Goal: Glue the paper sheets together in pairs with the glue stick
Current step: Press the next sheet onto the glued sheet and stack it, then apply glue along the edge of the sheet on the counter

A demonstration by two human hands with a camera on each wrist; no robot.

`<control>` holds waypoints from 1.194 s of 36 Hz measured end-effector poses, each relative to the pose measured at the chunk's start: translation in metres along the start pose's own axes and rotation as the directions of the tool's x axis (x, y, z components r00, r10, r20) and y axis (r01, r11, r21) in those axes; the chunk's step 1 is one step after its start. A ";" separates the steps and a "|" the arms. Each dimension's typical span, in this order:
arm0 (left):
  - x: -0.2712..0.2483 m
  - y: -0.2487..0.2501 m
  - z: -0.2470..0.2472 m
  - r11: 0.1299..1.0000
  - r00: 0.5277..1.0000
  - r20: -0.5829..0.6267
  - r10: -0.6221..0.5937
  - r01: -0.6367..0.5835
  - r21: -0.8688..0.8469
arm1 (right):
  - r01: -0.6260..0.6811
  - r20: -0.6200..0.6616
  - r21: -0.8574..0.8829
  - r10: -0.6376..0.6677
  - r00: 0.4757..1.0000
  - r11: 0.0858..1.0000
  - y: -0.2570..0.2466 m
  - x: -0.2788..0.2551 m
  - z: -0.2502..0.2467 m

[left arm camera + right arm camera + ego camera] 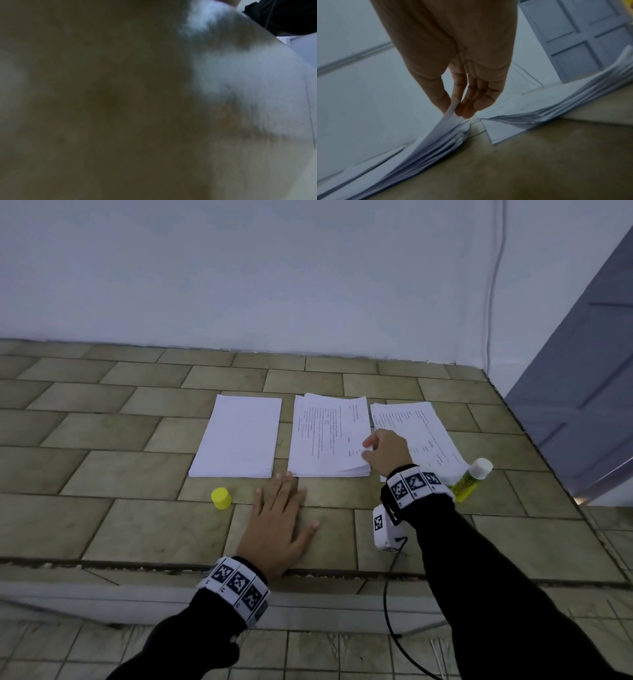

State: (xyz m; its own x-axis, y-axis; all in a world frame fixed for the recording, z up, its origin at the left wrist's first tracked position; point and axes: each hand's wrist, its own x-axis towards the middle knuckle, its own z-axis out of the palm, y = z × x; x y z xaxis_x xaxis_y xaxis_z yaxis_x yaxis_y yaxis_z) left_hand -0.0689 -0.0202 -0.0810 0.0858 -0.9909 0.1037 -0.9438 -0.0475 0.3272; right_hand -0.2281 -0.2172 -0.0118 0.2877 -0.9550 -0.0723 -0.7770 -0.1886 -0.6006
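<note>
The right hand (387,451) pinches the lifted right edge of the top sheet (452,108) of the middle stack (329,436) between thumb and fingertips; the sheet's corner curls up off the pile. The left hand (279,523) lies flat on the tiled floor (102,440), palm down, fingers spread and straight, holding nothing, its fingertips just short of the middle stack's near left corner. The left wrist view is only a dark blur.

From the right hand, the printed right stack (421,433) lies just at 2 o'clock, partly under the wrist. The glue stick (471,479), yellow body and white end, lies on its side at 4 o'clock, touching that stack's near right corner. The blank left stack (238,436) sits at 9 o'clock, beyond the middle one. The yellow cap (221,498) stands at 10 o'clock from the left hand, apart from the stick. A grey door (589,371) is at 2 o'clock, far right.
</note>
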 end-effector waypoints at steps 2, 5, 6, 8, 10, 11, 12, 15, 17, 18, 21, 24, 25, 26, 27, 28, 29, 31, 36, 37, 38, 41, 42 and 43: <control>0.000 0.001 -0.001 1.000 1.000 -0.001 -0.004 0.004 0.003 | 0.004 0.025 -0.030 -0.003 1.000 1.000 -0.002 0.001 0.002; 0.000 0.001 -0.001 1.000 1.000 0.003 -0.010 0.010 0.004 | 0.003 0.060 -0.086 0.002 0.998 0.996 -0.003 0.002 0.005; 0.000 0.001 -0.001 1.000 1.000 0.002 -0.011 0.011 0.002 | 0.002 0.073 -0.116 0.006 0.997 0.993 -0.004 0.001 0.006; -0.001 0.001 -0.001 1.000 1.000 -0.001 -0.012 0.012 -0.001 | -0.001 0.107 -0.179 0.020 0.994 0.984 -0.005 -0.001 0.008; -0.001 0.001 -0.001 1.000 1.000 -0.006 -0.012 0.012 -0.005 | 0.013 0.146 -0.233 0.022 0.989 0.972 -0.007 -0.003 0.010; -0.001 0.001 -0.001 1.000 1.000 -0.012 -0.010 0.010 -0.011 | 0.019 0.155 -0.251 0.021 0.988 0.968 -0.007 -0.003 0.010; -0.001 0.001 -0.001 1.000 1.000 -0.013 -0.009 0.008 -0.013 | 0.021 0.155 -0.268 0.021 0.988 0.963 -0.008 -0.004 0.010; 0.000 0.000 -0.001 1.000 1.000 -0.010 -0.008 0.008 -0.013 | 0.016 0.129 -0.316 0.027 0.991 0.948 -0.010 -0.009 0.009; 0.000 0.000 -0.001 1.000 1.000 -0.016 -0.006 0.006 -0.023 | 0.027 0.107 -0.308 0.006 0.994 0.951 -0.009 -0.014 0.005; 0.000 0.000 0.000 1.000 1.000 -0.017 -0.005 0.005 -0.024 | 0.041 0.088 -0.289 -0.016 0.996 0.957 -0.009 -0.017 0.002; -0.001 -0.001 0.000 0.999 1.000 -0.030 0.007 -0.008 -0.040 | 0.136 -0.017 -0.142 -0.139 0.990 0.981 -0.008 -0.032 -0.011; -0.001 -0.001 -0.001 0.998 0.999 -0.034 0.013 -0.015 -0.056 | 0.294 -0.232 -0.022 -0.291 0.928 0.956 -0.007 -0.050 -0.028; 0.000 -0.002 -0.001 0.997 0.999 -0.035 0.017 -0.020 -0.071 | 0.343 -0.306 -0.022 -0.333 0.892 0.939 -0.005 -0.056 -0.035; 0.000 -0.002 -0.001 0.996 0.999 -0.027 0.019 -0.021 -0.092 | 0.379 -0.371 -0.037 -0.365 0.854 0.925 -0.003 -0.061 -0.043; 0.000 -0.002 -0.002 0.993 1.000 -0.018 0.017 -0.019 -0.119 | 0.397 -0.430 -0.062 -0.384 0.817 0.916 0.000 -0.066 -0.050; 0.001 -0.003 -0.004 0.987 1.000 -0.010 0.009 -0.011 -0.159 | 0.394 -0.483 -0.093 -0.387 0.785 0.914 0.005 -0.069 -0.058; 0.001 -0.003 -0.006 0.977 1.000 -0.012 -0.001 -0.001 -0.213 | 0.373 -0.531 -0.123 -0.379 0.758 0.920 0.011 -0.072 -0.065; 0.001 0.000 -0.017 0.952 0.999 -0.034 -0.021 0.010 -0.306 | 0.317 -0.610 -0.150 -0.340 0.716 0.936 0.024 -0.076 -0.078; 0.008 0.015 -0.071 0.938 0.988 -0.111 -0.106 0.062 -0.340 | 0.171 -0.699 0.083 -0.065 0.713 0.982 0.050 -0.088 -0.095; 0.012 0.016 -0.083 0.944 0.981 -0.140 -0.134 0.083 -0.318 | 0.130 -0.664 0.190 0.029 0.747 0.973 0.054 -0.089 -0.096; 0.018 0.015 -0.094 0.951 0.975 -0.153 -0.163 0.114 -0.287 | 0.078 -0.615 0.279 0.116 0.780 0.957 0.058 -0.089 -0.097; 0.037 -0.002 -0.114 0.953 0.952 -0.133 -0.275 0.252 -0.171 | -0.065 -0.476 0.424 0.283 0.833 0.903 0.072 -0.087 -0.093; 0.044 -0.010 -0.117 0.946 0.941 -0.125 -0.314 0.300 -0.124 | -0.098 -0.439 0.444 0.312 0.843 0.890 0.077 -0.086 -0.089; 0.051 -0.018 -0.119 0.934 0.928 -0.109 -0.356 0.350 -0.071 | -0.118 -0.409 0.458 0.327 0.852 0.881 0.083 -0.085 -0.085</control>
State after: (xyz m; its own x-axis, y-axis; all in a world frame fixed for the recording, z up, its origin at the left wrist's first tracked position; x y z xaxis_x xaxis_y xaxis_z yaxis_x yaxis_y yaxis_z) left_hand -0.0100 -0.0552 0.0303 0.4502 -0.8892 0.0818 -0.8289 -0.3821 0.4085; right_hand -0.3643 -0.1708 0.0125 -0.2382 -0.9689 0.0678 -0.4616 0.0516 -0.8856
